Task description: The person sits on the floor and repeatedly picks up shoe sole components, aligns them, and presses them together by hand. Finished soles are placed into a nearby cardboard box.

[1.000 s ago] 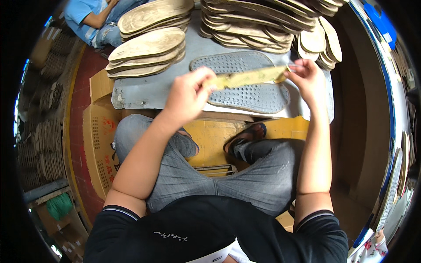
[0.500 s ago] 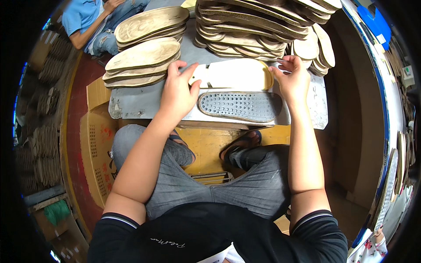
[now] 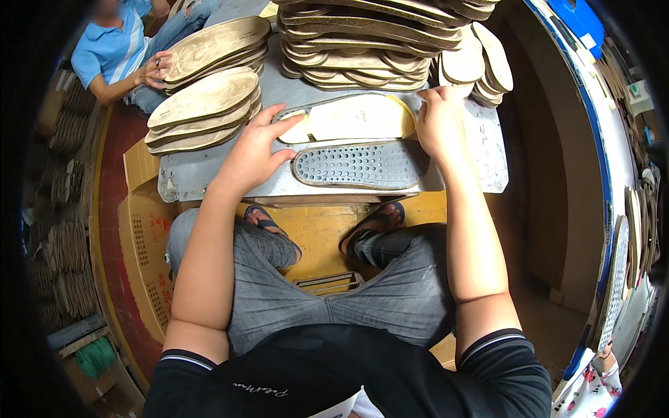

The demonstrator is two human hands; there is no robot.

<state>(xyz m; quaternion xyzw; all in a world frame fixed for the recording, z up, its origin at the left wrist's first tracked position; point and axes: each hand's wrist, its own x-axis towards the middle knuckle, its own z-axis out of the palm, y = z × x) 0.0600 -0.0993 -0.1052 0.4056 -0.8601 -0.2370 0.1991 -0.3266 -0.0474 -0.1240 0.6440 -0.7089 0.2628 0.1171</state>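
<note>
A white sole-shaped piece with yellow edges (image 3: 355, 120) lies on a dark-rimmed sole across the table. Parallel to it, nearer me, is a grey sole with rows of round dimples (image 3: 362, 164). My left hand (image 3: 254, 157) is open at the left ends of both, its index finger over the yellow-edged piece and its thumb by the dimpled sole. At the right end of the upper pair, my right hand (image 3: 440, 125) has its fingers bent and drawn together; its thumb and whatever it grips are hidden.
Tall stacked soles (image 3: 362, 45) stand behind the work. Two lower stacks lie left, the nearer (image 3: 202, 104) close to my left hand; more soles (image 3: 463, 63) are back right. A co-worker's hand (image 3: 155, 70) touches the far left stack. A cardboard box (image 3: 143, 237) stands below left.
My view has shifted. My left hand has drawn back left from the yellow-edged piece, exposing the dark rim beneath. The right fingers have curled at its end. A co-worker's hand has reached the left stack.
</note>
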